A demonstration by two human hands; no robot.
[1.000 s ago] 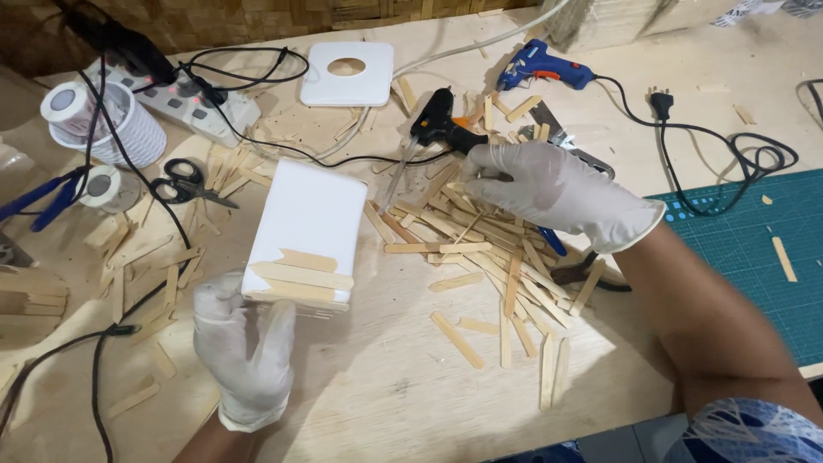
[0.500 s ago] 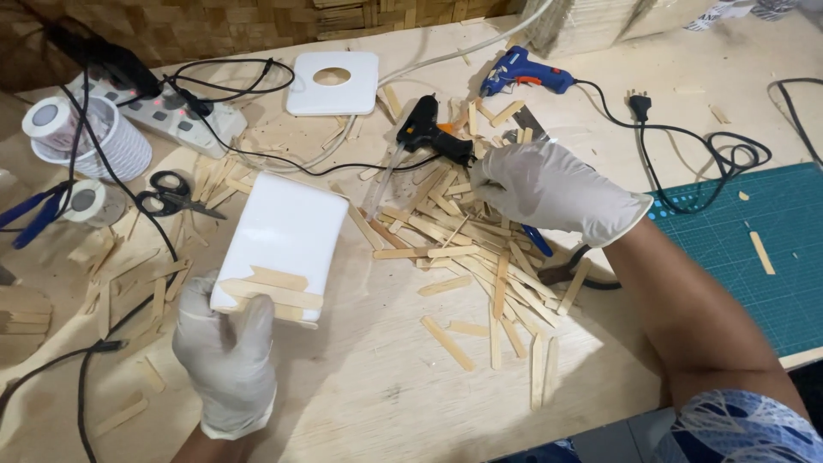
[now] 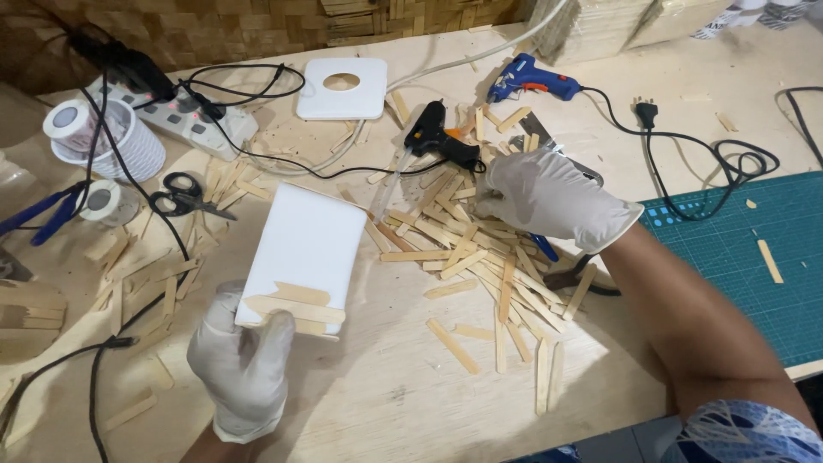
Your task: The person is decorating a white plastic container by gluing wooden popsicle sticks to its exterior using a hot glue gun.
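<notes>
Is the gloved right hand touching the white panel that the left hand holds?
Apart. The head view shows the right hand resting on the pile of wooden sticks, with bare tabletop and sticks between it and the white panel gripped by the left hand.

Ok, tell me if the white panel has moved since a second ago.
No. The white panel, held by the left hand, keeps its spot just right of the scissors.

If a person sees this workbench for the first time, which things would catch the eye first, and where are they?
The flat white rectangular panel stands out at centre left, gripped at its near end by the gloved left hand, with a few wooden sticks lying on that end. To its right, the gloved right hand rests on a wide scattered heap of flat wooden sticks. Behind the heap lie a black glue gun and a blue glue gun.
</notes>
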